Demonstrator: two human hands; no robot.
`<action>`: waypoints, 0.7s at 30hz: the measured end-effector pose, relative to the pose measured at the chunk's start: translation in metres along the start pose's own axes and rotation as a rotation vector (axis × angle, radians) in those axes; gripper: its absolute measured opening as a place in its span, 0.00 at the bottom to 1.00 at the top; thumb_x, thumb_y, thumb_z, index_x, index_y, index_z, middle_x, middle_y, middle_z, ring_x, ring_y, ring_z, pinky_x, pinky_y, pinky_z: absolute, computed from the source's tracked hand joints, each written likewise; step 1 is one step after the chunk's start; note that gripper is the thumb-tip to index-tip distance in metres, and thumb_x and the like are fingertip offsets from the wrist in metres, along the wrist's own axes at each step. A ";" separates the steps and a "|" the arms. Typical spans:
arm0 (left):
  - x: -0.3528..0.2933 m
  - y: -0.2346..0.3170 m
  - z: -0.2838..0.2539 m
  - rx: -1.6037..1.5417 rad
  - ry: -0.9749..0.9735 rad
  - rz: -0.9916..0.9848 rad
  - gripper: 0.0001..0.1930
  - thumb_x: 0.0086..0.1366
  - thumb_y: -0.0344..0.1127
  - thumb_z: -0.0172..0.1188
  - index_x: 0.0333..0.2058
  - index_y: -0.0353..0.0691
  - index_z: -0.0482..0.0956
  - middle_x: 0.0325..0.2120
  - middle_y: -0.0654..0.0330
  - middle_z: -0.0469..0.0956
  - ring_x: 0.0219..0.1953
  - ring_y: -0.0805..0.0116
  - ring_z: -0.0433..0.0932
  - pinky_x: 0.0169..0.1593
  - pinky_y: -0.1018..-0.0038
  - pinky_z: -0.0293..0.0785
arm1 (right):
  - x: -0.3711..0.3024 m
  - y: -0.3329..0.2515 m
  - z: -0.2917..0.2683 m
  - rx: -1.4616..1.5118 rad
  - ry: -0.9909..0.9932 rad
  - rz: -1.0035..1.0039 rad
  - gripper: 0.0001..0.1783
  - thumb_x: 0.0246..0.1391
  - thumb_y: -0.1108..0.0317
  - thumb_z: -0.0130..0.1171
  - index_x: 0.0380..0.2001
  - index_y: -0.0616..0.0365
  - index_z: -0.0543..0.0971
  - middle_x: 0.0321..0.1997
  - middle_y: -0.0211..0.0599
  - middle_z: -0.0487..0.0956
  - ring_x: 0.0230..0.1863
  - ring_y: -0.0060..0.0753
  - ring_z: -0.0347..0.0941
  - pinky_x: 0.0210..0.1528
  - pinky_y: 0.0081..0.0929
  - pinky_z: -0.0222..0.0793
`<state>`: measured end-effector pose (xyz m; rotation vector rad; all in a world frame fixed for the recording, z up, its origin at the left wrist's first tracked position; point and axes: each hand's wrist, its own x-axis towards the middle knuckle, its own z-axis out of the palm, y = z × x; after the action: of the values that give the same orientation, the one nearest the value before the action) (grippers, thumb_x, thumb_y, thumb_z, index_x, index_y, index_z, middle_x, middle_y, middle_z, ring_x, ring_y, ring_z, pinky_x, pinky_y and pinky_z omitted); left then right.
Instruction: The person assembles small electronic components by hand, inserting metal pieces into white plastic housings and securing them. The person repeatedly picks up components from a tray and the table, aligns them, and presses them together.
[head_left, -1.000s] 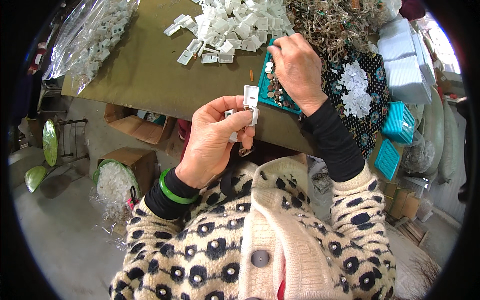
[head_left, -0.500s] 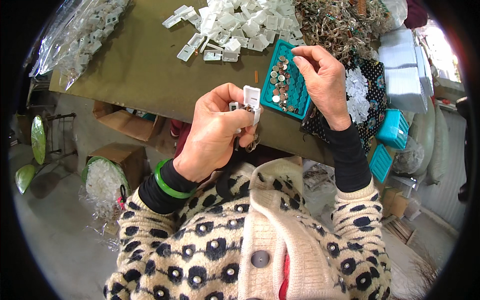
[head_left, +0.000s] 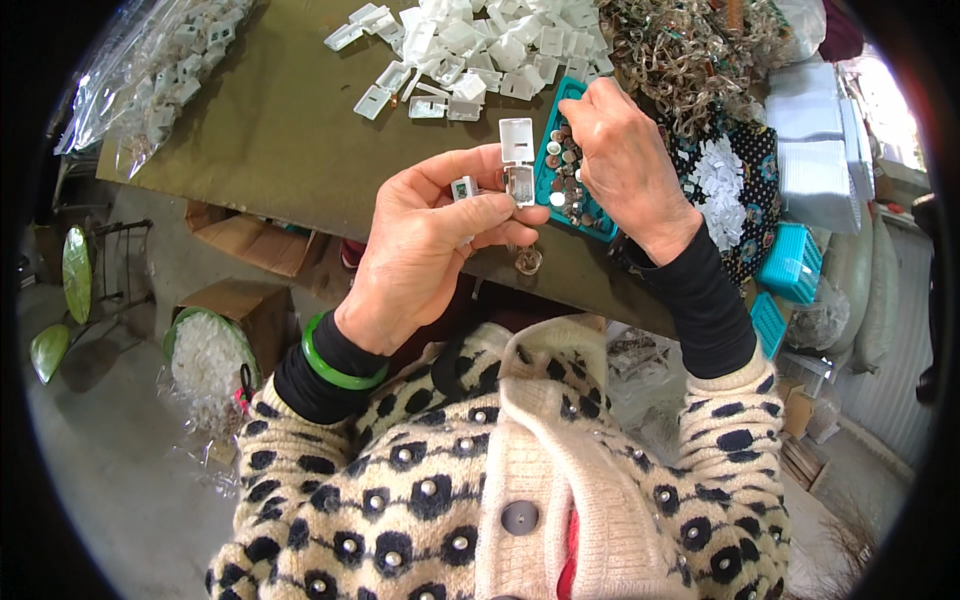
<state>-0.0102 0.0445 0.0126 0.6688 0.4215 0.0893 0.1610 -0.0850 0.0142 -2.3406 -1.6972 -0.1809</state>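
Observation:
My left hand [head_left: 410, 230] grips a small white hinged plastic case [head_left: 517, 140] by its lower half, with the lid standing up. A second small white piece [head_left: 463, 189] with a dark green face sticks out between the same fingers. Below them dangles a thin coiled wire [head_left: 528, 260]. My right hand [head_left: 640, 165] is over the teal ridged tray [head_left: 574, 90], its fingers bent together at the small round metal discs [head_left: 571, 184]. The hand hides part of the tray, and whatever is between its fingertips cannot be made out.
White plastic cases [head_left: 500, 50] lie heaped at the back. Right of them sits a tangled pile of wired parts [head_left: 690, 55]. White slips [head_left: 718, 190] rest on a dotted cloth [head_left: 762, 165]. Teal trays [head_left: 790, 262] are stacked at the right; a clear bag [head_left: 165, 90] lies at the left.
My left hand has moved up and right, bringing the open case beside the tray. My right hand has come lower over the tray, fingers now down at the discs.

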 end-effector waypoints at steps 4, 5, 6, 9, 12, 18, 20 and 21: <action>0.000 0.001 0.000 0.013 0.018 0.023 0.17 0.61 0.22 0.60 0.50 0.29 0.74 0.37 0.54 0.78 0.39 0.57 0.84 0.41 0.70 0.84 | 0.004 0.000 -0.005 -0.058 -0.078 -0.026 0.06 0.48 0.75 0.53 0.21 0.64 0.73 0.29 0.48 0.71 0.34 0.49 0.76 0.33 0.39 0.74; 0.000 0.000 0.001 0.026 0.026 0.028 0.17 0.61 0.22 0.60 0.50 0.29 0.74 0.37 0.54 0.78 0.39 0.57 0.84 0.41 0.70 0.84 | 0.004 0.002 -0.004 -0.043 -0.082 -0.028 0.06 0.48 0.75 0.53 0.20 0.64 0.73 0.29 0.48 0.71 0.34 0.49 0.76 0.33 0.39 0.74; 0.000 0.000 0.001 0.043 0.039 0.033 0.17 0.61 0.22 0.60 0.50 0.29 0.74 0.37 0.55 0.78 0.39 0.57 0.84 0.41 0.70 0.84 | 0.005 0.004 -0.003 -0.029 -0.085 -0.030 0.07 0.49 0.75 0.53 0.20 0.64 0.73 0.29 0.48 0.71 0.34 0.49 0.76 0.33 0.39 0.74; 0.000 -0.002 0.001 0.064 0.047 0.059 0.17 0.61 0.21 0.60 0.49 0.29 0.75 0.36 0.55 0.78 0.38 0.57 0.84 0.40 0.71 0.84 | 0.010 0.017 0.005 0.096 0.005 -0.170 0.07 0.43 0.80 0.55 0.29 0.63 0.70 0.29 0.46 0.70 0.34 0.50 0.71 0.35 0.40 0.70; 0.002 -0.003 0.001 0.092 0.098 0.048 0.16 0.61 0.21 0.60 0.49 0.29 0.75 0.35 0.56 0.78 0.37 0.57 0.84 0.39 0.71 0.85 | 0.014 0.029 0.010 0.179 0.034 -0.275 0.17 0.39 0.83 0.56 0.35 0.60 0.66 0.29 0.42 0.69 0.35 0.49 0.67 0.38 0.42 0.67; 0.004 -0.004 0.002 0.095 0.117 0.057 0.16 0.60 0.20 0.60 0.48 0.29 0.75 0.34 0.56 0.78 0.37 0.56 0.84 0.38 0.71 0.85 | 0.022 0.033 0.015 0.144 -0.007 -0.327 0.16 0.41 0.80 0.56 0.37 0.59 0.69 0.34 0.40 0.71 0.40 0.49 0.69 0.44 0.41 0.69; 0.005 -0.004 0.001 0.102 0.127 0.054 0.16 0.60 0.20 0.60 0.48 0.29 0.75 0.34 0.56 0.78 0.37 0.56 0.84 0.38 0.72 0.85 | 0.021 0.028 0.013 0.152 0.065 -0.367 0.15 0.43 0.77 0.57 0.37 0.59 0.70 0.36 0.41 0.73 0.42 0.48 0.70 0.45 0.41 0.70; 0.005 -0.005 0.001 0.099 0.132 0.058 0.16 0.60 0.20 0.60 0.48 0.30 0.75 0.34 0.56 0.78 0.37 0.56 0.84 0.38 0.72 0.85 | 0.021 0.025 0.012 0.166 0.086 -0.365 0.14 0.43 0.77 0.57 0.37 0.59 0.70 0.36 0.41 0.73 0.42 0.49 0.70 0.45 0.42 0.69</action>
<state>-0.0056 0.0413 0.0090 0.7756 0.5357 0.1691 0.1907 -0.0702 0.0050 -1.8655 -1.9980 -0.1930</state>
